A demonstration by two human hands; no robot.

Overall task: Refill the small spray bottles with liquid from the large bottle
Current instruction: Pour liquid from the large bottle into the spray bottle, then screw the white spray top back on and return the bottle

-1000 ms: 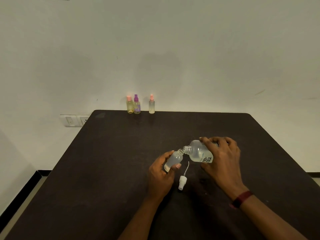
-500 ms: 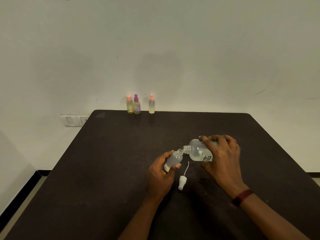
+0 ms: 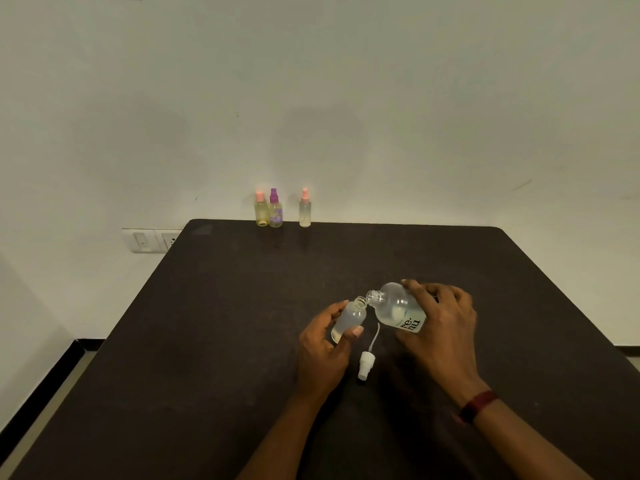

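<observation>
Now my right hand [image 3: 440, 320] grips the large bottle [image 3: 398, 308], tipped neck-to-mouth against the small spray bottle [image 3: 348, 322] (uncapped) held in my left hand [image 3: 325, 348] above the tabletop [image 3: 225, 323].

Two hands in shot, both bare. On the right hand [image 3: 440, 327] side sits the one worn item: a dark red wristband [image 3: 479, 405], a plain, narrow strap snug round the wrist. Whether it carries a watch face can't be made out. The left hand [image 3: 323, 348] shows a short, pale thumbnail [image 3: 357, 330]. The left forearm [image 3: 277, 441] and right forearm [image 3: 540, 445] run bare to the bottom edge.
</observation>
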